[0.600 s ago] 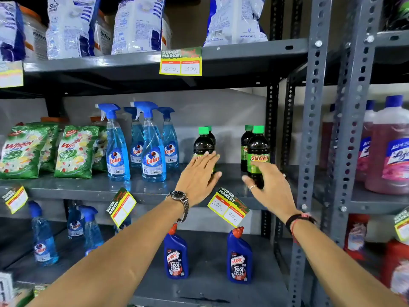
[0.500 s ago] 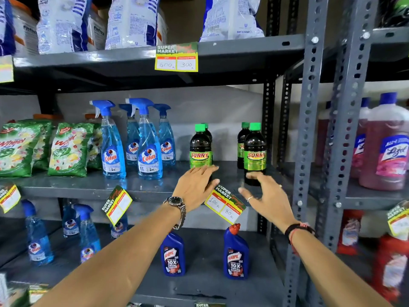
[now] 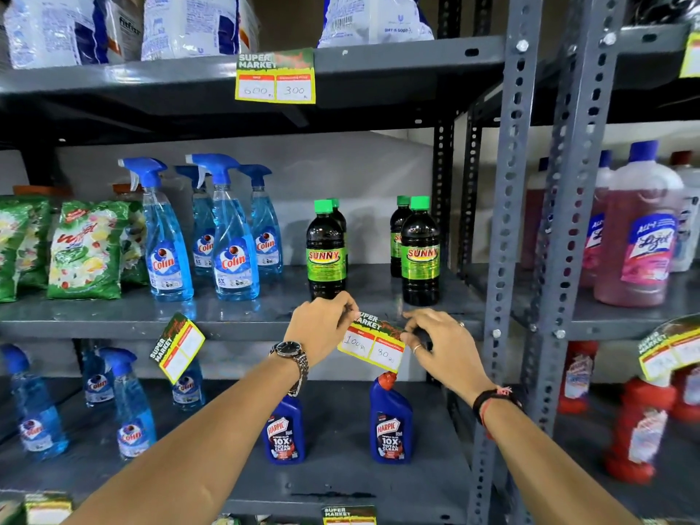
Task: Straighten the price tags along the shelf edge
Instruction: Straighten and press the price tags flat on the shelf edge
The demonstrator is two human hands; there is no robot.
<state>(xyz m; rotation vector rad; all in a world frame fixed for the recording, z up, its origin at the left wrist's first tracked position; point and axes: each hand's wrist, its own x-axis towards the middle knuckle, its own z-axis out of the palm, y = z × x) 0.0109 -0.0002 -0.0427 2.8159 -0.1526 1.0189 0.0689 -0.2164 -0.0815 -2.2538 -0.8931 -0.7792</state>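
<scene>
Head view looked at grey steel shelving; both my hands were up at the front edge of the middle shelf (image 3: 242,322); left hand (image 3: 322,327) pinched the upper left corner of a price tag (image 3: 373,344), fingers closed on it; right hand (image 3: 441,344) pinched the tag's right edge, thumb and fingers closed on it too; a watch sat on the left wrist, a dark band on the right. The tag, marked 100 and 80, hung on the shelf edge tilted, left side higher than right; it sat just below the two front Sunny bottles (image 3: 326,252), between them. A second price tag (image 3: 178,348) further left on the same edge hung steeply skewed, just beside the blue Colin spray bottles (image 3: 235,236); a third tag (image 3: 275,77) on the top shelf edge, marked 600 and 300, sat nearly level; another tag (image 3: 670,350) on the neighbouring rack at right hung crooked. Harpic bottles (image 3: 390,422) stood on the lower shelf under my hands; green detergent packs (image 3: 85,250) stood at far left of the middle shelf.
</scene>
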